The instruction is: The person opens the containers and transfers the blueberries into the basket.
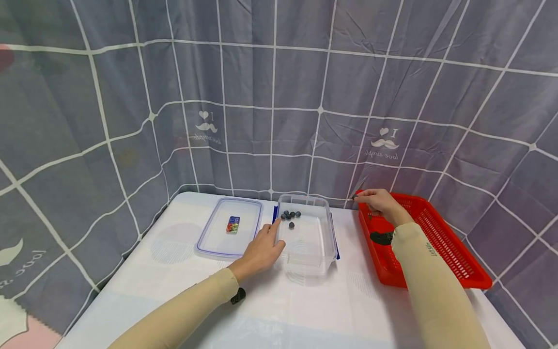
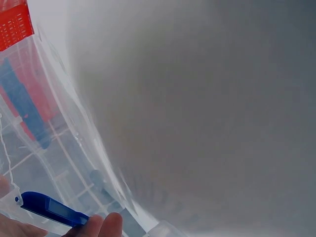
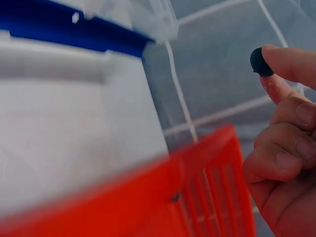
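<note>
In the head view, several dark blueberries (image 1: 291,225) lie in the far left part of a clear plastic container (image 1: 311,247) with blue side latches. My left hand (image 1: 260,249) rests against the container's left side, index finger stretched along the rim; in the left wrist view its fingertips (image 2: 111,224) lie by a blue latch (image 2: 54,210). My right hand (image 1: 380,202) is above the far left edge of a red basket (image 1: 436,232). Between thumb and index finger it pinches one blueberry (image 3: 260,62), clear in the right wrist view; the other fingers are curled.
The container's clear lid (image 1: 218,242), blue-rimmed with a colourful label (image 1: 233,225), lies flat to the left. A white cloth covers the table (image 1: 270,310). A grey gridded curtain (image 1: 296,131) hangs behind and at both sides.
</note>
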A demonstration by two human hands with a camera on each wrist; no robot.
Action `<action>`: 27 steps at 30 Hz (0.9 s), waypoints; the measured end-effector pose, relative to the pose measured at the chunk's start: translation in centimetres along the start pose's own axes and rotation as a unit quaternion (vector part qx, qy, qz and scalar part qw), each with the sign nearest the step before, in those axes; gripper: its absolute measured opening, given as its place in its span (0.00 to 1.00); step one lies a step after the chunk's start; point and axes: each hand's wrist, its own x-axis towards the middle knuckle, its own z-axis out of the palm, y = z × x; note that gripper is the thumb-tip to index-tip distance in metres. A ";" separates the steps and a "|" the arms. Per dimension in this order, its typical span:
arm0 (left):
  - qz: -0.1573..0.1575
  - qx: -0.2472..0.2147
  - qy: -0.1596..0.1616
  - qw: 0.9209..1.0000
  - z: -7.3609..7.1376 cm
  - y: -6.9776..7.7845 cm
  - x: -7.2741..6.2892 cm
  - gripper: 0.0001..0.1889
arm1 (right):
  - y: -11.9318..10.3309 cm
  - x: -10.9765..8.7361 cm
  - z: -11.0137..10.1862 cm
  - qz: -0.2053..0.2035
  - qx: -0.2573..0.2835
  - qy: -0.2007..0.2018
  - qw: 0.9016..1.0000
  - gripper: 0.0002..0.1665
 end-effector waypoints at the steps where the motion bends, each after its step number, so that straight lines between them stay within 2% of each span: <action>1: 0.000 0.000 0.000 1.000 0.0 0.0 0.0 0.37 | 0.4 -0.2 -0.4 0.003 0.000 0.002 1.000 0.25; 12: 0.001 0.003 -0.002 1.000 0.2 -0.1 0.0 0.37 | 5.2 -1.5 -3.6 0.047 -0.022 0.043 0.998 0.36; 16: 0.001 0.004 -0.001 1.000 0.1 -0.1 0.0 0.37 | 6.5 -2.0 -4.4 0.060 -0.025 0.055 0.996 0.33; 24: -0.002 0.005 -0.002 1.000 0.1 -0.1 0.1 0.37 | 8.6 -2.7 -5.4 0.086 -0.014 0.070 0.994 0.11; 25: -0.003 0.005 -0.002 1.000 0.1 -0.1 0.1 0.37 | 8.8 -2.8 -5.5 0.089 -0.013 0.071 0.993 0.13; 27: -0.003 0.003 -0.003 1.000 0.1 -0.1 0.0 0.37 | 9.0 -3.0 -5.6 0.096 -0.016 0.071 0.993 0.22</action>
